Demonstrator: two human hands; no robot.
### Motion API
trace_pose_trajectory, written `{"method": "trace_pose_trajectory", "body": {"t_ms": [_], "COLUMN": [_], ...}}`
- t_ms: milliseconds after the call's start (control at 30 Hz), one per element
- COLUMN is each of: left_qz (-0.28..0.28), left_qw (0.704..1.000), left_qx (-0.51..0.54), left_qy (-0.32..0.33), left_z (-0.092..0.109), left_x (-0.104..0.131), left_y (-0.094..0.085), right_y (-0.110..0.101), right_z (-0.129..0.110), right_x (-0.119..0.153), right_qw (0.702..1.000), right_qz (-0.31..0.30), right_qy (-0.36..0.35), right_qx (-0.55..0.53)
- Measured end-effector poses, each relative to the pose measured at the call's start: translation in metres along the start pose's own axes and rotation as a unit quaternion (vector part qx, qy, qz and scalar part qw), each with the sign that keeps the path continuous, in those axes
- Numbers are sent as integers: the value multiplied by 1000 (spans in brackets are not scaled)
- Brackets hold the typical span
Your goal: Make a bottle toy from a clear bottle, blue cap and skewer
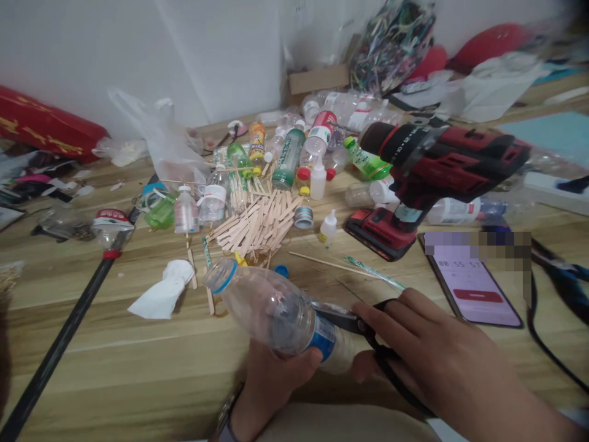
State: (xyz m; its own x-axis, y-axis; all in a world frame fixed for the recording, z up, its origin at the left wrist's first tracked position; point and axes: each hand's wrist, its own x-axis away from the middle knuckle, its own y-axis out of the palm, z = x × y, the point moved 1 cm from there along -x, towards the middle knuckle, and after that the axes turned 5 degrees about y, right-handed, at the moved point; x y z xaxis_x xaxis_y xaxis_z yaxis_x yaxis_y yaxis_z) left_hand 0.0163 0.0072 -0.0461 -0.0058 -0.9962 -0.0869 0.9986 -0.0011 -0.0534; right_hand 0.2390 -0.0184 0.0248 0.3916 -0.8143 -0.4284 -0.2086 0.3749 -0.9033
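Note:
A clear plastic bottle (267,301) with a blue neck ring and a blue label lies tilted in my left hand (280,374), its mouth pointing to the upper left. My left fingers wrap round it from below, with the thumb near the label. My right hand (414,344) is closed on the black handles of a pair of scissors (386,350). Their blades lie against the bottle's side beside the label; whether they have pierced the plastic I cannot tell. The bottle's base is partly hidden near my right fingers.
A red cordless drill (427,166) stands right of centre, behind a phone (473,282) showing a timer. Wooden craft sticks (267,221) lie heaped mid-table among several bottles. A black rod (64,344) with a cut bottle top (111,227) extends at left, near a crumpled tissue (163,288).

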Motion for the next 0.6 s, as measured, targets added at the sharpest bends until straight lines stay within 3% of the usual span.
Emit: {"method": "trace_pose_trajectory", "body": {"t_ms": [233,600], "left_qz": [-63,-65], "left_qw": [997,992], "left_qx": [-36,94], "left_qy": [26,-54], "left_z": [-14,-21], "left_x": [3,4], "left_y": [-10,-5], "right_y": [6,9], "right_z": [3,0], "right_x": [7,4], "right_qw": [1000,1000], "right_qz": [-25,17], "right_qy": [-9,8], "right_qx": [3,1]}}
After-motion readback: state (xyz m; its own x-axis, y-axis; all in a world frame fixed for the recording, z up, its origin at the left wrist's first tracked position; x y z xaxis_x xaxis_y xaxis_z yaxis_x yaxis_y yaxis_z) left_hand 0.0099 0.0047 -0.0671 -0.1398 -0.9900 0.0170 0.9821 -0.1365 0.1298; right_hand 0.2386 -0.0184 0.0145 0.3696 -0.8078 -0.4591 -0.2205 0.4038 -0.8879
